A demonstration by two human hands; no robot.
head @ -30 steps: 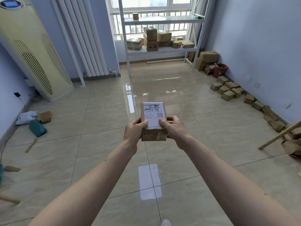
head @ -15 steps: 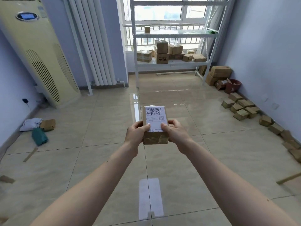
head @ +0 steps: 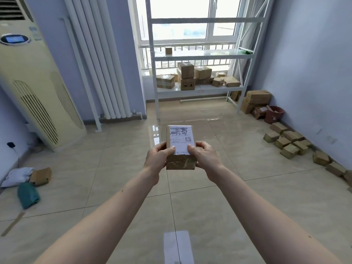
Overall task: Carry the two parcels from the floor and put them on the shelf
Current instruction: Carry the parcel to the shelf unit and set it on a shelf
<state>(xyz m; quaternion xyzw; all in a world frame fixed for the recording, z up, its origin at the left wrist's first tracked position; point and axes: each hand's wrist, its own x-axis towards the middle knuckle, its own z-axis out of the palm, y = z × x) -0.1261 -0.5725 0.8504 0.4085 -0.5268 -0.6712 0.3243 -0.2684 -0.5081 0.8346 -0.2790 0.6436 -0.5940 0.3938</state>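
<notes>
I hold a small brown cardboard parcel (head: 180,138) with a white shipping label on top, out in front of me over the tiled floor. My left hand (head: 156,159) grips its left side and my right hand (head: 204,159) its right side, thumbs on the label. Far ahead, against the window, stands a white metal shelf (head: 202,55). Its lower level carries several cardboard boxes (head: 185,70); one small box (head: 168,50) sits on the middle level. Whether a second parcel lies beneath the one I hold cannot be told.
A tall cream air conditioner (head: 28,88) stands at the left, beside a white radiator (head: 97,60). Several small boxes (head: 287,144) line the right wall, with bigger boxes (head: 257,99) and a dark red bin (head: 274,114) near the shelf. Bags (head: 26,183) lie at the left.
The view has tilted up and come closer to the shelf, which now looks larger. Both hands keep the same hold on the parcel.
</notes>
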